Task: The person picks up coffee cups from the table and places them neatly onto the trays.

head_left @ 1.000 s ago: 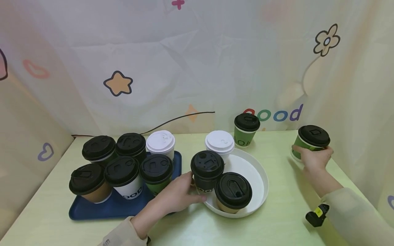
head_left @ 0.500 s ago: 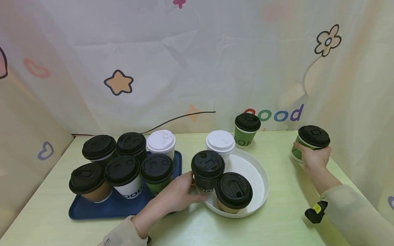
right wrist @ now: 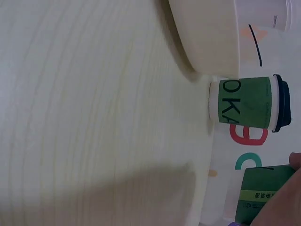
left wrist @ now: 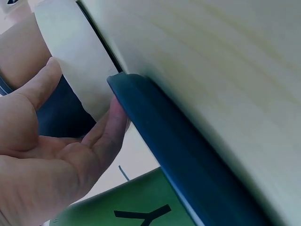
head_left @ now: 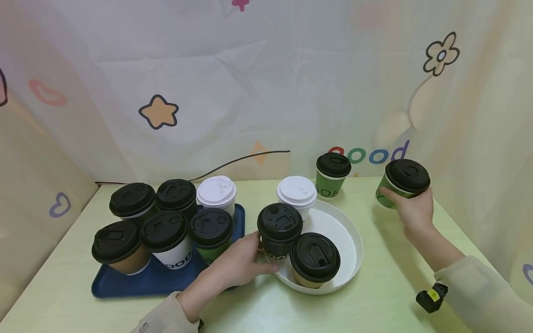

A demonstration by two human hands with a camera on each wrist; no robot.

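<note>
On the right, my right hand point(head_left: 416, 210) grips a green paper coffee cup point(head_left: 389, 196) with a black lid, held upright above the table. In the right wrist view, part of this green cup point(right wrist: 258, 193) shows beside the fingers. My left hand point(head_left: 243, 261) touches the near-left side of a round white tray point(head_left: 354, 245), thumb and fingers spread along its wall point(left wrist: 70, 52). On that tray stand a black cup point(head_left: 280, 226), a brown cup with a black lid point(head_left: 315, 259) and a white-lidded cup point(head_left: 297, 192). The black cup is right beside the left fingers.
A blue rectangular tray point(head_left: 137, 286) at left bears several lidded cups, its edge point(left wrist: 178, 146) close to the left fingers. Another green cup point(head_left: 331, 180) stands behind the round tray, near the curtain point(head_left: 266, 92).
My right hand has lifted the green cup off the table and moved it left, toward the round tray. The left hand has stayed in place at the tray's side.
</note>
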